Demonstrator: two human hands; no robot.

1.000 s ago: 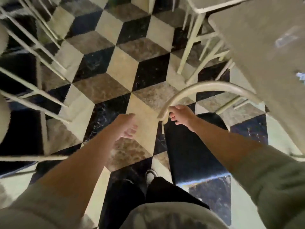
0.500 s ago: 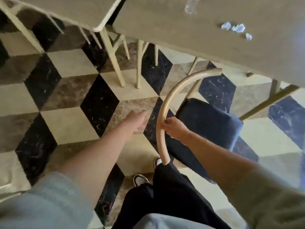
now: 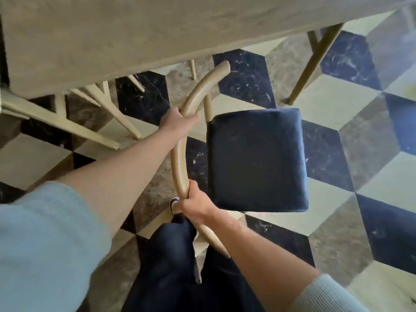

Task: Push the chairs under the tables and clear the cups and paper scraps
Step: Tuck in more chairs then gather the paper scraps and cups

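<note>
Grey stone-look table up top, biggest thing here, no cups or paper bits showing on the part in view. Checkered floor below, black, cream and brown. Pale chair legs tucked under the table on the left, so maybe one chair already in. Then the chair with the dark blue seat, standing out in the open, just beside the table edge, turned sideways, not under yet. Curved tan back rail held in two spots. Left hand wrapped around the upper part of the rail. Right hand closed tight around the lower part. Tip of a shoe peeking out beside the right hand.

Probably near the start of the job: this chair not pushed in yet, cups and scraps likely to pick up after.

Different from half a second back: left hand then open and off the rail, now gripping it. Right hand then alone on the rail. Cup and little paper bits then on the tabletop, now out of view. Chair now closer and more side-on.
</note>
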